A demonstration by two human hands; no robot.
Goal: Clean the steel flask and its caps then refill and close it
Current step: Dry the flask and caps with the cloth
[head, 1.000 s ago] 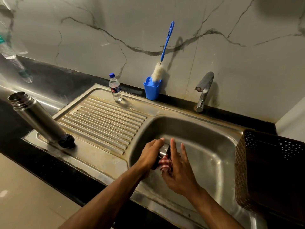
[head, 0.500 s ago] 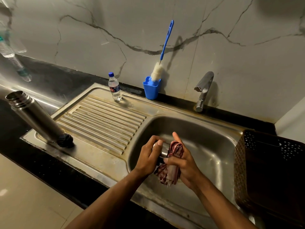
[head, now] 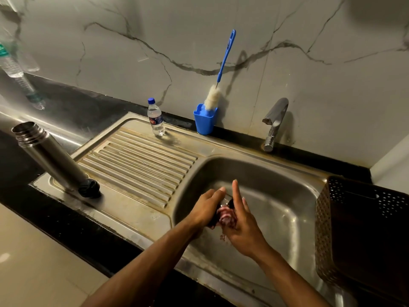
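Note:
The steel flask stands uncapped on the drainboard's left corner, beside a small black cap at its base. Over the sink basin, my left hand grips a steel-and-black flask cap, mostly hidden by the fingers. My right hand presses a red-and-white cloth against that cap, with its fingers stretched upward. A small water bottle with a blue lid stands at the back of the drainboard.
A blue cup holding a blue-handled bottle brush sits against the marble wall. The tap rises behind the basin. A dark perforated basket stands at the right. A larger plastic bottle is at the far left.
My right hand has bunched the hanging cloth up against the cap and opened its fingers upward. The left hand keeps hold of the cap. The flask has not moved.

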